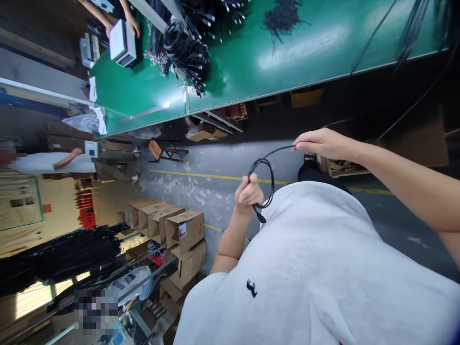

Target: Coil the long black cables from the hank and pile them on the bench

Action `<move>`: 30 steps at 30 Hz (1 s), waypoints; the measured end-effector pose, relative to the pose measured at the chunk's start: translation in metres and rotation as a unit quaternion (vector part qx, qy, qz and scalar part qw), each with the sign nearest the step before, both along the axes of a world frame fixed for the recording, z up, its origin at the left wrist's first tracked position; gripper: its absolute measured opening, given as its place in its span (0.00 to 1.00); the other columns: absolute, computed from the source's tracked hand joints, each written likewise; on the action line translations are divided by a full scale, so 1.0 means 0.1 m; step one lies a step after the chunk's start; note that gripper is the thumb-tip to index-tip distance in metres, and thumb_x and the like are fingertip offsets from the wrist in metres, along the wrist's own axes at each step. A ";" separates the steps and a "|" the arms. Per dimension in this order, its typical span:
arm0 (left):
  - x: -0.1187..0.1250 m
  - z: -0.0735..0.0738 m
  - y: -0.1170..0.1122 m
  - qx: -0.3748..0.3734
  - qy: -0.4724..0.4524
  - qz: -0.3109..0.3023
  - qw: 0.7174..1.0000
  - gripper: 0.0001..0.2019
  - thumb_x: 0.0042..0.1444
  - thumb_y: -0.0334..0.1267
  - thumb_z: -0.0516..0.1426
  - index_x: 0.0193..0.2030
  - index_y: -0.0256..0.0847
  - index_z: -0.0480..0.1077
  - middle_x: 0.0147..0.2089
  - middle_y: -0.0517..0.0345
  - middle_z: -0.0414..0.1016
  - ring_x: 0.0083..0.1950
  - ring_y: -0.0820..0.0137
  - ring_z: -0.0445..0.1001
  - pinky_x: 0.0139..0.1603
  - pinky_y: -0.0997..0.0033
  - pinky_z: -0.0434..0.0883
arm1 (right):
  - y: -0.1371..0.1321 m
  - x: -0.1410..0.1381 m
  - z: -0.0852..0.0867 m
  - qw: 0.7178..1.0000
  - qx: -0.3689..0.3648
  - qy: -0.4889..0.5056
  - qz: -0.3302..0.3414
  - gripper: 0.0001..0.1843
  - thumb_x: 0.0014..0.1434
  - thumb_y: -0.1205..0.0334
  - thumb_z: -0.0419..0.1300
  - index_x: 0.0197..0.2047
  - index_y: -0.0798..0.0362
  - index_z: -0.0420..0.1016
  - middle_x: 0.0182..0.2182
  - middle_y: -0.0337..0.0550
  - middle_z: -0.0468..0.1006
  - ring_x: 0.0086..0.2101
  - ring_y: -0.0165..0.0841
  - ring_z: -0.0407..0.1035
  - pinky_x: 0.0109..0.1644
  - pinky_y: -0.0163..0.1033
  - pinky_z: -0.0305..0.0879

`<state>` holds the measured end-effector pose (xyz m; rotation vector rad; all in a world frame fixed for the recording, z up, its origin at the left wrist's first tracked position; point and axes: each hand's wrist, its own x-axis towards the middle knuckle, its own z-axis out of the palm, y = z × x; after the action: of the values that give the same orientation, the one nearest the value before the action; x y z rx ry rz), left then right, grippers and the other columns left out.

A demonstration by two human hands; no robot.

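My left hand (249,192) is closed around a small coil of thin black cable (272,179). A black plug (261,218) hangs at the coil's lower side, near my wrist. From the loops a length of the cable reaches across to my right hand (314,142), whose thumb and fingertips are pinched on it. Both hands are held in front of my white shirt, above the floor and apart from the green table. Behind my right forearm a thin dark strand (406,112) runs up towards the table; whether it joins the held cable is hidden.
The view is turned sideways. On the green table (240,72) lie bundled black cables (187,52) and a pile of short black pieces (282,19). A person's hands hold a white box-shaped device (122,44). Cardboard boxes (185,230) and a stool (156,150) stand on the floor.
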<state>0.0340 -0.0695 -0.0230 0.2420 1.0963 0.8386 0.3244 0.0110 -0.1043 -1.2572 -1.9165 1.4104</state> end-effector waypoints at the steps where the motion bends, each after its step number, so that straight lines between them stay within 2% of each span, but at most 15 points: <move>1: -0.13 0.11 0.06 0.034 -0.001 0.031 0.999 0.20 0.71 0.46 0.44 0.34 0.42 0.71 0.12 0.75 0.31 0.11 0.82 0.24 0.09 0.80 0.33 | -0.02 0.13 -0.19 0.999 0.004 -0.036 -0.023 0.22 0.63 0.46 0.51 0.43 0.54 0.79 0.42 0.46 0.80 0.41 0.36 0.71 0.45 0.37 0.61; 3: -0.43 0.35 0.18 0.087 -0.011 0.069 0.994 0.16 0.71 0.42 0.44 0.41 0.45 0.72 0.12 0.75 0.37 0.11 0.81 0.28 0.09 0.79 0.36 | -0.13 0.38 -0.55 0.989 0.008 -0.136 -0.063 0.18 0.64 0.53 0.51 0.42 0.55 0.79 0.46 0.51 0.79 0.46 0.37 0.70 0.48 0.38 0.60; 4: -0.58 0.46 0.24 0.103 -0.014 0.078 0.991 0.16 0.72 0.39 0.44 0.45 0.46 0.72 0.13 0.75 0.41 0.11 0.81 0.32 0.10 0.79 0.38 | -0.21 0.48 -0.67 0.980 0.006 -0.189 -0.063 0.16 0.63 0.57 0.52 0.40 0.56 0.79 0.45 0.53 0.79 0.45 0.37 0.70 0.47 0.39 0.59; 6: -0.74 0.56 0.30 0.116 -0.005 0.096 0.989 0.17 0.72 0.34 0.41 0.50 0.46 0.71 0.16 0.74 0.50 0.11 0.81 0.38 0.10 0.79 0.41 | -0.42 0.57 -0.73 0.968 0.030 -0.250 0.012 0.12 0.60 0.62 0.54 0.36 0.55 0.79 0.40 0.53 0.80 0.38 0.37 0.69 0.41 0.40 0.57; 8: -0.67 0.46 0.32 0.103 0.020 0.113 0.988 0.18 0.72 0.34 0.41 0.51 0.44 0.71 0.19 0.72 0.58 0.12 0.84 0.47 0.12 0.83 0.46 | -0.60 0.50 -0.51 0.959 0.103 -0.236 0.118 0.12 0.62 0.61 0.54 0.34 0.53 0.78 0.33 0.50 0.79 0.33 0.36 0.67 0.38 0.41 0.54; 10: -0.40 0.21 0.32 0.067 0.052 0.091 0.992 0.14 0.70 0.36 0.45 0.48 0.39 0.72 0.23 0.67 0.66 0.17 0.85 0.61 0.17 0.87 0.56 | -0.66 0.32 -0.11 0.953 0.180 -0.166 0.180 0.16 0.67 0.57 0.51 0.35 0.51 0.78 0.29 0.46 0.77 0.30 0.35 0.66 0.38 0.41 0.52; 12: -0.04 -0.07 0.30 0.027 0.065 0.001 0.998 0.11 0.67 0.39 0.52 0.45 0.36 0.73 0.32 0.58 0.76 0.29 0.79 0.75 0.31 0.83 0.70 | -0.57 0.13 0.30 0.956 0.215 -0.087 0.181 0.21 0.70 0.54 0.46 0.35 0.52 0.77 0.29 0.45 0.76 0.31 0.34 0.66 0.40 0.41 0.53; 14: 0.29 -0.26 0.26 0.010 0.033 -0.106 0.994 0.12 0.62 0.42 0.58 0.43 0.34 0.73 0.39 0.48 0.80 0.40 0.69 0.80 0.44 0.71 0.74 | -0.38 -0.01 0.58 0.960 0.221 -0.046 0.167 0.23 0.71 0.53 0.44 0.34 0.53 0.75 0.30 0.45 0.76 0.32 0.34 0.65 0.40 0.40 0.53; 15: 0.42 -0.30 0.25 0.006 0.003 -0.158 0.987 0.13 0.60 0.43 0.61 0.43 0.33 0.73 0.41 0.45 0.81 0.42 0.65 0.81 0.47 0.66 0.74 | -0.29 -0.04 0.66 0.961 0.222 -0.040 0.162 0.23 0.71 0.53 0.44 0.33 0.53 0.74 0.30 0.45 0.76 0.32 0.33 0.65 0.40 0.39 0.53; 18: 0.62 -0.27 0.25 -0.006 -0.085 -0.291 0.953 0.19 0.54 0.48 0.65 0.43 0.31 0.74 0.40 0.41 0.81 0.41 0.61 0.81 0.47 0.61 0.75 | -0.11 -0.03 0.69 0.961 0.217 -0.039 0.169 0.23 0.70 0.52 0.45 0.31 0.53 0.74 0.28 0.43 0.75 0.30 0.32 0.63 0.39 0.39 0.52; 21: 0.70 -0.19 0.29 -0.015 -0.115 -0.335 0.935 0.21 0.52 0.49 0.66 0.42 0.31 0.75 0.31 0.49 0.79 0.30 0.69 0.77 0.35 0.69 0.75 | -0.12 0.01 0.65 0.970 0.184 -0.021 0.160 0.20 0.68 0.50 0.48 0.35 0.51 0.74 0.30 0.42 0.75 0.31 0.32 0.65 0.39 0.38 0.54; 24: 0.76 -0.17 0.32 -0.054 -0.117 -0.319 0.939 0.14 0.59 0.44 0.61 0.38 0.32 0.75 0.19 0.62 0.67 0.17 0.80 0.62 0.21 0.80 0.63 | -0.16 -0.02 0.67 0.982 0.143 -0.018 0.123 0.17 0.65 0.47 0.52 0.38 0.50 0.74 0.32 0.42 0.77 0.33 0.33 0.67 0.39 0.37 0.55; 26: 0.78 -0.16 0.33 -0.082 -0.129 -0.301 0.941 0.13 0.65 0.40 0.55 0.35 0.32 0.74 0.14 0.68 0.55 0.14 0.82 0.51 0.16 0.84 0.54 | -0.13 -0.03 0.67 0.985 0.133 -0.013 0.109 0.17 0.64 0.47 0.54 0.39 0.51 0.75 0.33 0.42 0.77 0.34 0.34 0.68 0.40 0.37 0.57; 28: 0.74 -0.14 0.37 -0.094 -0.138 -0.273 0.948 0.17 0.68 0.37 0.49 0.32 0.34 0.73 0.13 0.72 0.46 0.12 0.83 0.42 0.13 0.85 0.47 | -0.06 0.04 0.58 0.985 0.143 -0.015 0.099 0.18 0.65 0.47 0.53 0.39 0.51 0.76 0.34 0.42 0.79 0.35 0.34 0.69 0.42 0.38 0.59; 30: 0.66 -0.09 0.42 -0.087 -0.133 -0.218 0.963 0.19 0.69 0.36 0.45 0.30 0.35 0.70 0.13 0.73 0.39 0.12 0.83 0.35 0.12 0.87 0.42 | 0.03 0.24 0.38 0.981 0.171 -0.051 0.072 0.20 0.66 0.47 0.51 0.39 0.51 0.78 0.36 0.43 0.80 0.37 0.33 0.71 0.46 0.39 0.60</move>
<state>0.1004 -0.0271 -0.0322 0.2060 0.8159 0.3648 0.3486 0.0140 -0.0664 -1.0617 -2.2415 1.0370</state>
